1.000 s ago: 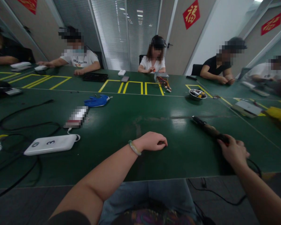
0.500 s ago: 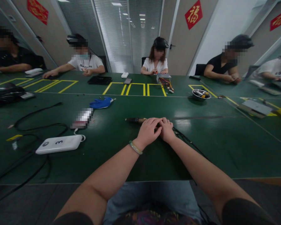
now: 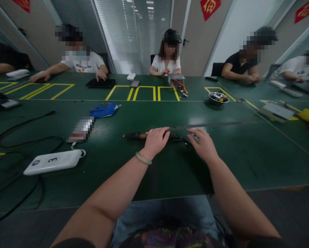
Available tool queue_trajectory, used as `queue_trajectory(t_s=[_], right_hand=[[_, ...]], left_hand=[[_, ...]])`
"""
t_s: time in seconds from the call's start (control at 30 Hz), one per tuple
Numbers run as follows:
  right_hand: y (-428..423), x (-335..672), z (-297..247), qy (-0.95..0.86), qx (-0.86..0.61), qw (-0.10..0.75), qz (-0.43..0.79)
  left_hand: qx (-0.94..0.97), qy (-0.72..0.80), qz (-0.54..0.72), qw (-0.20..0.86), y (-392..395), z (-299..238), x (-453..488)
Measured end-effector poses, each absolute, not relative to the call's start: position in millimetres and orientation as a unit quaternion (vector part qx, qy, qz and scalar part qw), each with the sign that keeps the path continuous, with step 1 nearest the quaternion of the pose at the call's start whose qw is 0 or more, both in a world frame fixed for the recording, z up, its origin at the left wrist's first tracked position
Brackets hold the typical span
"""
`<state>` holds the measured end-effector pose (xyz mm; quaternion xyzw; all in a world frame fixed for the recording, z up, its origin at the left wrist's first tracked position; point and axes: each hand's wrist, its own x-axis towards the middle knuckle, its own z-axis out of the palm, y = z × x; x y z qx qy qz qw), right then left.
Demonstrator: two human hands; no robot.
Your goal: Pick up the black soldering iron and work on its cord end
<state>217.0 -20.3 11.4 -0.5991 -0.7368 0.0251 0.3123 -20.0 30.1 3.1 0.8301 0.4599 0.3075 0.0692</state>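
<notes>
A dark rod-shaped tool (image 3: 134,135) with a brownish grip lies flat on the green table (image 3: 149,172), tip pointing left. My left hand (image 3: 156,138), a pale bangle on its wrist, rests over the tool's handle with curled fingers closed on it. Its black cord (image 3: 179,138) trails right from under that hand. My right hand (image 3: 202,144) hovers just right of the cord, fingers spread and holding nothing.
A white power bank (image 3: 52,162) marked 3, black cables (image 3: 28,139), a blurred item (image 3: 82,128) and a blue glove (image 3: 104,110) lie to the left. A metal bowl (image 3: 218,98) sits far right. Several people sit along the table's far side.
My right hand brought the tool from the right side to the table's middle, then let go and drew away to the right. My left hand now covers the handle.
</notes>
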Motion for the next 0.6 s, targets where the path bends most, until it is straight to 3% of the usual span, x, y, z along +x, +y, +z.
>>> queue_trajectory(t_s=[0.3,0.6], right_hand=[[-39,234,-3,-0.758,-0.621,0.193,0.046],[-50,223,-1,-0.754,-0.638,0.159,-0.005]], left_hand=[[0.855,0.439,0.274,0.036,25,5,-18],[0.875,0.407,0.262,0.018,14,15,-14]])
